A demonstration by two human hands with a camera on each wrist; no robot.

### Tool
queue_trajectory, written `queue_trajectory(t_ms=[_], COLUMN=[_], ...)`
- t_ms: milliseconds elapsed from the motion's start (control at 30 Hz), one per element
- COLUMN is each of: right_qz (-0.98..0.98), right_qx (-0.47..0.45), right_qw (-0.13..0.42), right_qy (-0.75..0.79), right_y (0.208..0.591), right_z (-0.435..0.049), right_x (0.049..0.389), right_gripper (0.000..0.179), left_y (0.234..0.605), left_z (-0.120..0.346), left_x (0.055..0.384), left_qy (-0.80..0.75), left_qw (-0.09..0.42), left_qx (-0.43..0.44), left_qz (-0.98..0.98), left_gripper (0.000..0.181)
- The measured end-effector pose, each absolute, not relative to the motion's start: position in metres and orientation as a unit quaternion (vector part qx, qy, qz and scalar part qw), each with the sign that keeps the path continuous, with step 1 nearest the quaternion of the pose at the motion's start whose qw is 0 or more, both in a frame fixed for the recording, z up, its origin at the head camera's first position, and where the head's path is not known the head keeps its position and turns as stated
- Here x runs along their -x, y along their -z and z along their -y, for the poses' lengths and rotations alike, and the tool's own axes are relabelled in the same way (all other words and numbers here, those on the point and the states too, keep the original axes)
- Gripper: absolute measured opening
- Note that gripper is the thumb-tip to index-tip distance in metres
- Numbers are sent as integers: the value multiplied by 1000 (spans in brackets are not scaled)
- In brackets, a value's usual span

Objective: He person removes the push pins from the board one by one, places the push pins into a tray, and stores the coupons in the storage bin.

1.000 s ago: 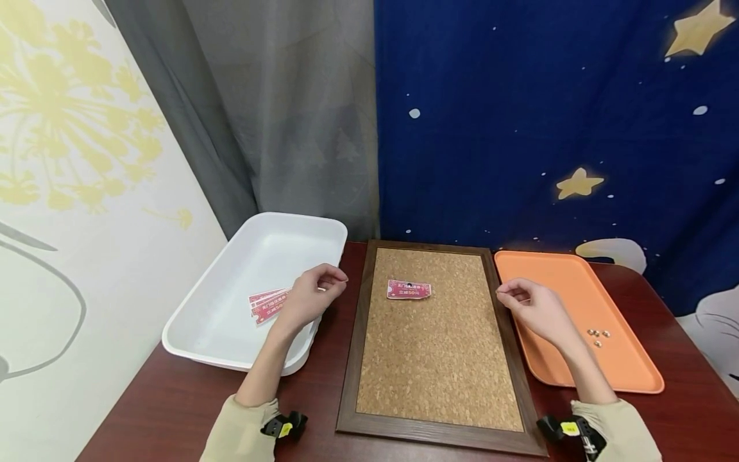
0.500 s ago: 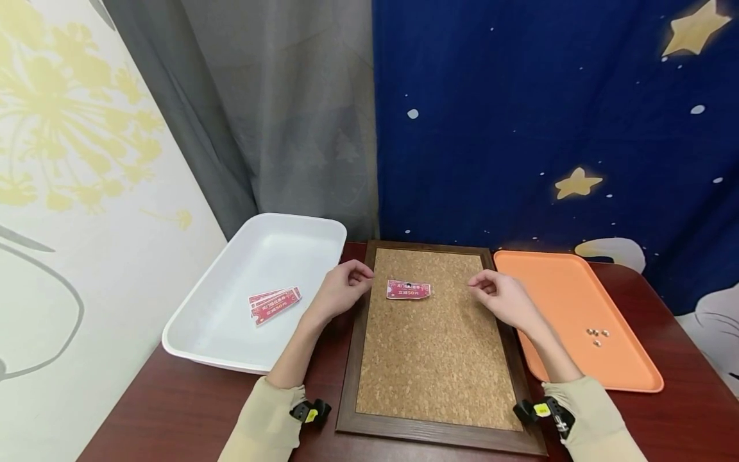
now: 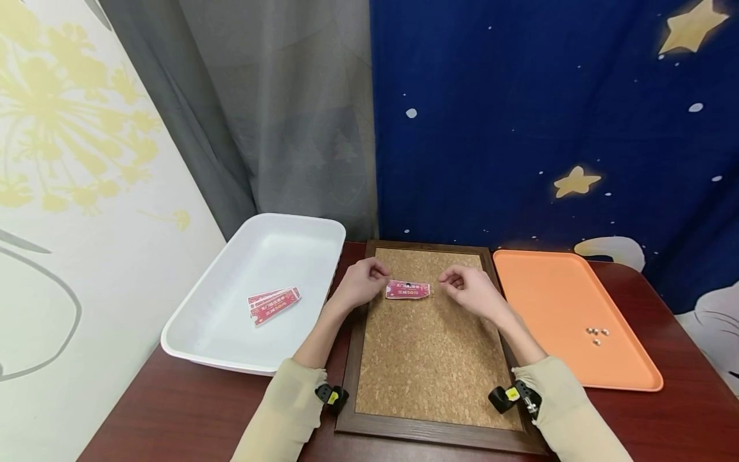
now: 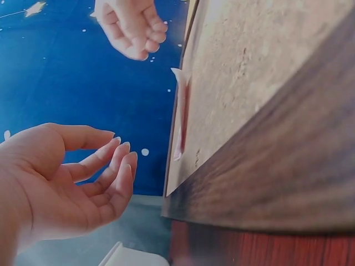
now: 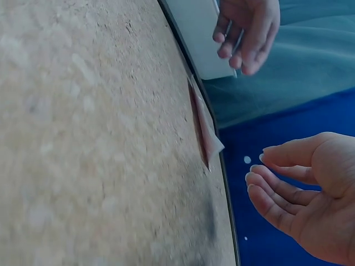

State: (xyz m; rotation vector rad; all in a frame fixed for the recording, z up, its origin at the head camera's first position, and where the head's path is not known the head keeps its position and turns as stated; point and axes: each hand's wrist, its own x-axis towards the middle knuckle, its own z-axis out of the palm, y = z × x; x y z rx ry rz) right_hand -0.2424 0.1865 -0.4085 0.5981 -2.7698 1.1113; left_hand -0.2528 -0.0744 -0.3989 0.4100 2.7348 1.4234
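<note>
A red-and-white paper coupon [image 3: 407, 290] lies on the upper part of a framed cork board [image 3: 439, 366], with a small dark spot at its top middle. In both wrist views the coupon [image 4: 181, 113] stands out a little from the cork, one corner curling up. My left hand [image 3: 362, 283] hovers just left of the coupon, fingers loosely bent, thumb close to the fingertips, holding nothing. On the coupon's other side, my right hand [image 3: 472, 292] hovers over the cork a short way off. The right wrist view shows its fingers [image 5: 277, 194] relaxed with nothing between them.
To the left stands a deep white tub [image 3: 231, 350] holding overlapping coupons [image 3: 276, 306] like the one on the board. An orange tray [image 3: 548, 269] at the right carries several small shiny metal pieces [image 3: 605, 332]. Grey and blue curtains [image 3: 462, 128] hang behind the dark red table [image 3: 150, 410].
Both hands have moved inward toward the coupon, the left from over the white tub, the right from the orange tray's edge. The coupon stays in place on the board.
</note>
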Motion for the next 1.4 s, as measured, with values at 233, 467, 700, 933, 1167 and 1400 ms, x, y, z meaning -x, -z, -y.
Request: queue_trajectory(t_ms=[233, 467, 700, 933, 1167, 1400], right_qz=[898, 901, 912, 925, 929, 932], right_qx=[-207, -217, -210, -189, -172, -153], right_qw=[27, 12, -8, -9, -15, -13], right_qy=[-388, -376, -353, -331, -328, -330], right_y=[412, 420, 430, 431, 434, 432], right_z=[-165, -148, -139, -135, -135, -132], right_x=[253, 265, 274, 276, 281, 282], right_gripper=[10, 9, 9, 9, 7, 7], left_y=[405, 410, 417, 423, 427, 428], left_z=[68, 64, 59, 58, 59, 59], left_x=[260, 266, 274, 280, 283, 282], left_qy=[-449, -429, -408, -408, -435, -468], left_qw=[46, 68, 88, 88, 91, 100], left_qx=[-112, -84, -74, -63, -54, -45], left_qz=[-885, -897, -906, -907, -894, -877], left_gripper=[9, 11, 22, 16, 11, 7])
